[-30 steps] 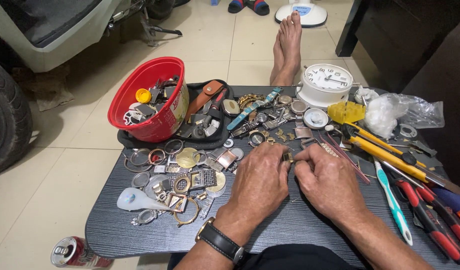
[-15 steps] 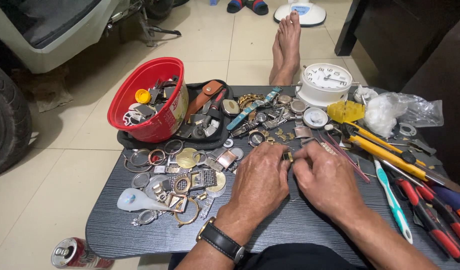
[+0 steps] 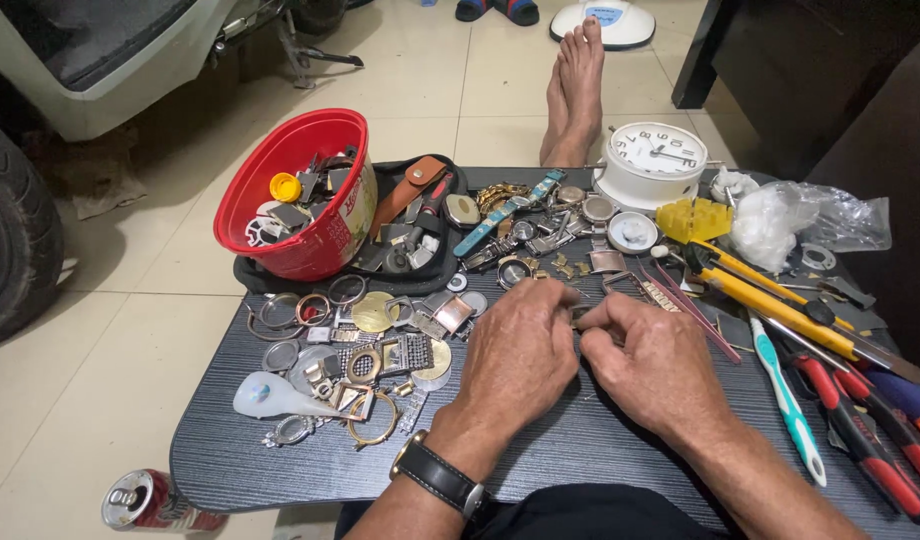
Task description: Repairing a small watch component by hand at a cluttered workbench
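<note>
My left hand [image 3: 520, 350] and my right hand [image 3: 655, 360] rest side by side on the dark low table [image 3: 600, 450], fingertips pinched together on a small metal watch part [image 3: 580, 316] between them. The part is mostly hidden by my fingers. A black-strapped wristwatch [image 3: 440, 475] sits on my left wrist. Just beyond my fingers lie several watches and metal bands [image 3: 525, 235]. To the left of my left hand is a heap of watch cases, rings and bezels [image 3: 365, 345].
A red bowl [image 3: 300, 195] of parts leans on a black tray [image 3: 420, 215] at the back left. A white alarm clock [image 3: 652, 160], yellow-handled tools [image 3: 770, 300], red-handled pliers [image 3: 870, 450] and a toothbrush [image 3: 785, 400] lie right. A can [image 3: 145, 500] and bare feet [image 3: 577, 85] are on the floor.
My two hands have stayed together over the same spot; the fingers shift slightly on the small part. Nothing else on the table has moved.
</note>
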